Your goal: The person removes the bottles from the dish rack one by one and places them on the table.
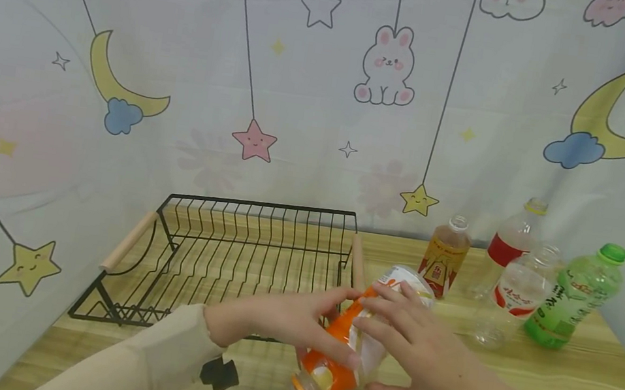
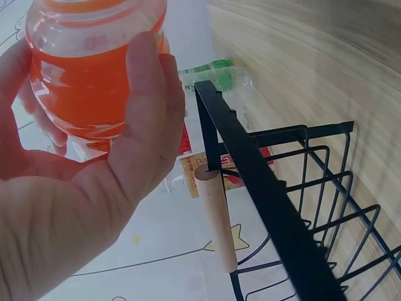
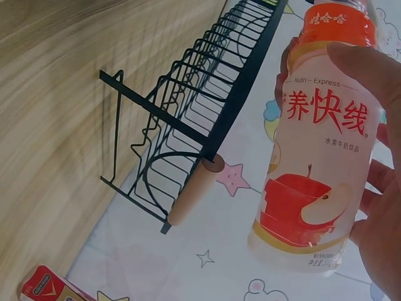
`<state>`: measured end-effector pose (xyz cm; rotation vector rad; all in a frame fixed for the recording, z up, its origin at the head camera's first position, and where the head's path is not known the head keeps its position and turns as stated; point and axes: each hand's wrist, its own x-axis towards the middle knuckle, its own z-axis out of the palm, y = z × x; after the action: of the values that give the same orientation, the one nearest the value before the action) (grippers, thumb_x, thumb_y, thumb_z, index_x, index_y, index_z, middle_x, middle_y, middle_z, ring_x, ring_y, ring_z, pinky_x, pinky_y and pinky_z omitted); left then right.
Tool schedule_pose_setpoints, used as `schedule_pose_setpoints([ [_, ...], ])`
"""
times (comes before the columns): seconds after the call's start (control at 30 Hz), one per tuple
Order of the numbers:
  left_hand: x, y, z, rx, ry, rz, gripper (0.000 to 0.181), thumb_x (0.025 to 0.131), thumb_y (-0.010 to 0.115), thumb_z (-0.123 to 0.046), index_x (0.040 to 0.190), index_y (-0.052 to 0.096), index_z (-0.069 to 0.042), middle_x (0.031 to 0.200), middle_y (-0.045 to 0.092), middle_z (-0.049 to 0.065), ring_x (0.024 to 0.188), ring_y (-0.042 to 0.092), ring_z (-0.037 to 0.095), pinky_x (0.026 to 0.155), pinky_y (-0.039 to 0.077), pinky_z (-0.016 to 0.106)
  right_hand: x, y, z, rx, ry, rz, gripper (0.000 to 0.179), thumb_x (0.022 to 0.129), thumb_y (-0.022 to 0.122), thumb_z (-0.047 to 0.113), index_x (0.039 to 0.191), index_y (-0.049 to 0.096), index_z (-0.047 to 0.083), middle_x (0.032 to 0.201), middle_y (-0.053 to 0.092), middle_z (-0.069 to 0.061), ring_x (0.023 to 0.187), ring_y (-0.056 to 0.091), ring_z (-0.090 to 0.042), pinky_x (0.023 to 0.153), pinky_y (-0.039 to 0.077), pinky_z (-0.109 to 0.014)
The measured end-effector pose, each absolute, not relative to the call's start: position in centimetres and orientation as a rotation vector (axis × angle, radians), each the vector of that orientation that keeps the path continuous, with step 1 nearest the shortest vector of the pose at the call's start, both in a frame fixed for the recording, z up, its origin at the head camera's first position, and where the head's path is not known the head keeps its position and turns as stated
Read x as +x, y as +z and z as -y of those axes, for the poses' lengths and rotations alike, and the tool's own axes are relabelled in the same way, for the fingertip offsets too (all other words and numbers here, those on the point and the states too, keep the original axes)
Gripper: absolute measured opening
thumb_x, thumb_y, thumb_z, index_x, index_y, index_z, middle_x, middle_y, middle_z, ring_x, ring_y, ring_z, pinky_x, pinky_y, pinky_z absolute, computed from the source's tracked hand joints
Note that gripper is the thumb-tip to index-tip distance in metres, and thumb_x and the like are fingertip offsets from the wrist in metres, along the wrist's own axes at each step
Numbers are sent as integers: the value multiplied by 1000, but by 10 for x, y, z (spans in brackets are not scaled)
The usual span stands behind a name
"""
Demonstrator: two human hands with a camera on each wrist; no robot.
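Both hands hold a Nutri-Express drink bottle with an orange and white label, tilted so its uncapped neck points toward the lower left. My left hand grips the orange part near the neck, thumb on the near side. Around the white lower body lies my right hand, fingers over the top. In the right wrist view the label of the bottle shows a red apple and Chinese characters. The left wrist view shows its orange end in the palm.
A black wire dish rack with wooden handles stands behind and left of the bottle. On the right are a brown-labelled bottle, a red-labelled bottle, a clear bottle and a green bottle. A printed curtain hangs behind.
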<state>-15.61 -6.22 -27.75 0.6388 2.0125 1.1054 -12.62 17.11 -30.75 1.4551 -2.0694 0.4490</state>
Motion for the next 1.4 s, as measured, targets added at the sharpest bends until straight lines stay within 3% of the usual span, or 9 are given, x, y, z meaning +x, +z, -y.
schedule_pose_setpoints([
  [0.33, -155, -280, 59, 632, 1136, -1980, 75, 87, 71, -28, 147, 26, -25, 110, 54, 4, 88, 63, 18, 66, 58, 36, -127, -310, -172, 1430, 362, 2108, 67, 66, 85, 28, 124, 57, 12, 135, 53, -9, 131, 41, -32, 120, 10, -41],
  [0.77, -157, -282, 58, 651, 1131, -1996, 80, 88, 70, -31, 151, 21, -23, 113, 54, 2, 90, 62, 16, 67, 58, 35, -128, -313, -176, 1376, 314, 2189, 70, 60, 90, 30, 122, 60, 16, 133, 54, -6, 130, 42, -32, 120, 9, -38],
  [1.0, -158, -280, 61, 676, 1167, -2004, 74, 90, 67, -32, 150, 24, -26, 111, 55, 2, 88, 63, 17, 67, 58, 35, -133, -310, -178, 1391, 358, 2127, 72, 58, 89, 23, 122, 59, 12, 132, 54, -9, 129, 42, -34, 120, 9, -38],
  [1.07, -159, -279, 62, 687, 1185, -2024, 72, 90, 66, -32, 149, 25, -26, 111, 54, 3, 86, 63, 17, 67, 57, 34, -135, -309, -180, 1376, 391, 2134, 71, 60, 88, 23, 123, 58, 11, 132, 54, -9, 129, 41, -34, 120, 9, -38],
  [1.13, -159, -279, 64, 709, 1201, -2052, 70, 92, 64, -32, 149, 25, -23, 112, 55, 3, 85, 63, 17, 68, 56, 33, -137, -310, -183, 1348, 429, 2145, 60, 74, 82, 31, 125, 57, 10, 132, 53, -10, 130, 41, -34, 120, 9, -39],
  [1.23, -160, -279, 66, 732, 1229, -2088, 67, 95, 60, -31, 150, 25, -19, 113, 54, 3, 85, 63, 16, 70, 55, 32, -140, -311, -188, 1287, 479, 2156, 50, 91, 60, 47, 125, 58, 10, 131, 54, -10, 129, 43, -34, 120, 12, -40],
  [1.3, -161, -279, 68, 747, 1235, -2114, 64, 97, 57, -33, 150, 25, -19, 115, 54, 3, 87, 62, 15, 71, 54, 32, -142, -313, -191, 1248, 522, 2164, 55, 94, 46, 54, 123, 59, 10, 129, 55, -11, 129, 43, -34, 119, 13, -40],
  [1.4, -162, -279, 72, 753, 1249, -2143, 61, 98, 52, -41, 150, 26, -21, 119, 53, 3, 92, 61, 15, 73, 54, 31, -145, -315, -196, 1207, 593, 2176, 57, 92, 48, 55, 121, 59, 8, 128, 55, -12, 129, 42, -33, 119, 14, -38],
])
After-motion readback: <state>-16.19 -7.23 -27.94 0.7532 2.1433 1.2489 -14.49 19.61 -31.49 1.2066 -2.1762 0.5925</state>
